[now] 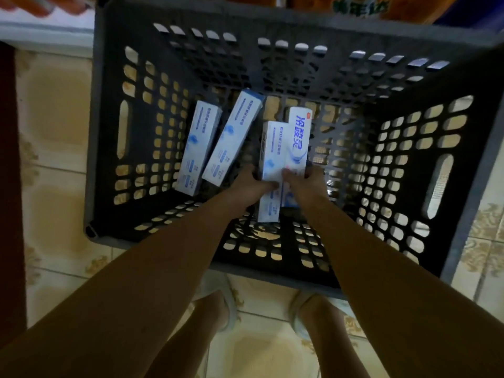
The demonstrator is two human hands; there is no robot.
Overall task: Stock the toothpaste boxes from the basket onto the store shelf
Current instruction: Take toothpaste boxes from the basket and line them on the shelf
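Observation:
A dark grey slotted plastic basket [114, 137] stands on the tiled floor below me. Several white-and-blue toothpaste boxes lie on its bottom. Two loose boxes lean at the left: one [197, 145] nearest the left wall, another [231, 137] beside it. Both my arms reach down into the basket. My left hand [251, 186] is closed on a toothpaste box [271, 154] at its lower half. My right hand [305, 186] grips a second box [298, 137] with large blue lettering, lying right against the first. The two held boxes overlap side by side.
Beige patterned floor tiles [54, 118] surround the basket. A white shelf edge [46, 31] runs along the top left, with orange packages [381, 6] beyond the basket at the top. My feet in sandals [226, 309] stand just behind the basket's near wall.

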